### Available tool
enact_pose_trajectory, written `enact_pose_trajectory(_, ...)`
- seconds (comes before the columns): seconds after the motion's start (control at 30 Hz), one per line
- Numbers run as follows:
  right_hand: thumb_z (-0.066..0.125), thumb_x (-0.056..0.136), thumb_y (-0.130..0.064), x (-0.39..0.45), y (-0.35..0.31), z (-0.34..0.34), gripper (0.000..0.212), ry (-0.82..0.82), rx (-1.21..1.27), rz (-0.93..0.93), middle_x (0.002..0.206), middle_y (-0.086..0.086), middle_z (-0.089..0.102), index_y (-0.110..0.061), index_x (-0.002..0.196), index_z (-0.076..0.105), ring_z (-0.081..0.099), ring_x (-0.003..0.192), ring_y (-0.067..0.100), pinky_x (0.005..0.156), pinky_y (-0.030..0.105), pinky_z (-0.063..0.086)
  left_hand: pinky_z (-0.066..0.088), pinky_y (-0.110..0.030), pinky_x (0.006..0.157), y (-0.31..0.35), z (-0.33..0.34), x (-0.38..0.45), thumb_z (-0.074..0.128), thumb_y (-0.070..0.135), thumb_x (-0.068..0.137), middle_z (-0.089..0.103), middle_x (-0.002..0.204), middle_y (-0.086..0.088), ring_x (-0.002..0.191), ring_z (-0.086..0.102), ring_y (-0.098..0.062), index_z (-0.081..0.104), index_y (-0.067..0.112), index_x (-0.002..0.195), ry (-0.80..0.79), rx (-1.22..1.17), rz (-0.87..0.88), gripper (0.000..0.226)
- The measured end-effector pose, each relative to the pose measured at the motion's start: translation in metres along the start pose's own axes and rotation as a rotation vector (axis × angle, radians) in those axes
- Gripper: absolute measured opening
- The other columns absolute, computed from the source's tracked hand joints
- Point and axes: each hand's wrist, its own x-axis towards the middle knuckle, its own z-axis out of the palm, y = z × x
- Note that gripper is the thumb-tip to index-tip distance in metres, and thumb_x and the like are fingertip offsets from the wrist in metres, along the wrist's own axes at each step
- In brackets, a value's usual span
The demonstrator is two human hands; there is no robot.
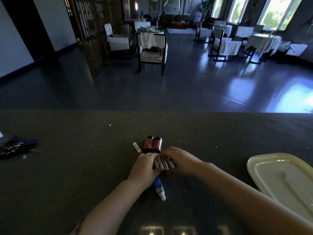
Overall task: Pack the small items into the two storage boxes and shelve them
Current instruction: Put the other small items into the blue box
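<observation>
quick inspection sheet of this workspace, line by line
surface: dark speckled counter, a few pale crumbs
job's things: small batteries bunched between both hands; two red batteries beyond them; white tube beside those; blue tube under the left wrist; cream lid at right; no boxes seen
clutter: dark shiny item at left edge
hands: left hand and right hand gather the small batteries
cables: nothing seen
surroundings: dim room, chairs, windows

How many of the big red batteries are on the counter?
2: the red batteries lie side by side, just beyond both hands. More could be hidden under the hands.
</observation>
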Motion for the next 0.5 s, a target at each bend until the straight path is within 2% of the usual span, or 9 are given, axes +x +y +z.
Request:
enact_pose_trajectory(0.17, 0.073, 0.079, -0.029, 0.002, -0.001, -0.001, 0.052, 0.011, 0.005, -0.009, 0.120, 0.003, 0.056, -0.017, 0.126, 0.057, 0.049, 0.116, 0.015, 0.095, 0.027, 0.040, 0.037, -0.031, 0.102, 0.000, -0.003, 0.005, 0.073, 0.025, 0.079, 0.053, 0.129, 0.007, 0.122, 0.041, -0.013, 0.052, 0.026, 0.129, -0.059, 0.048, 0.037, 0.055)
enact_pose_trajectory(0.3, 0.077, 0.075, -0.030, -0.001, 0.002, -0.001, 0.057, 0.006, -0.007, 0.007, 0.121, 0.001, 0.055, -0.020, 0.127, 0.056, 0.052, 0.112, 0.015, 0.093, 0.027, 0.043, 0.039, -0.031, 0.099, 0.002, -0.004, 0.008, 0.074, 0.028, 0.078, 0.051, 0.128, 0.006, 0.121, 0.042, -0.013, 0.052, 0.025, 0.129, -0.064, 0.112, 0.066, 0.056)
enact_pose_trajectory(0.43, 0.078, 0.073, -0.034, -0.006, 0.005, 0.001, 0.055, 0.045, 0.019, 0.030, 0.117, -0.004, 0.054, -0.024, 0.123, 0.057, 0.054, 0.106, 0.011, 0.085, 0.017, 0.039, 0.040, -0.029, 0.095, 0.001, -0.004, 0.010, 0.073, 0.032, 0.078, 0.050, 0.125, 0.006, 0.117, 0.044, -0.012, 0.053, 0.025, 0.125, -0.061, 0.144, 0.069, 0.052)
enact_pose_trajectory(0.5, 0.080, 0.072, -0.037, -0.008, 0.006, 0.002, 0.057, 0.054, 0.037, 0.065, 0.116, -0.007, 0.052, -0.026, 0.122, 0.056, 0.054, 0.103, 0.009, 0.083, 0.017, 0.040, 0.040, -0.028, 0.093, 0.002, -0.003, 0.010, 0.073, 0.033, 0.078, 0.049, 0.125, 0.005, 0.116, 0.044, -0.013, 0.052, 0.024, 0.125, -0.049, 0.163, 0.065, 0.052)
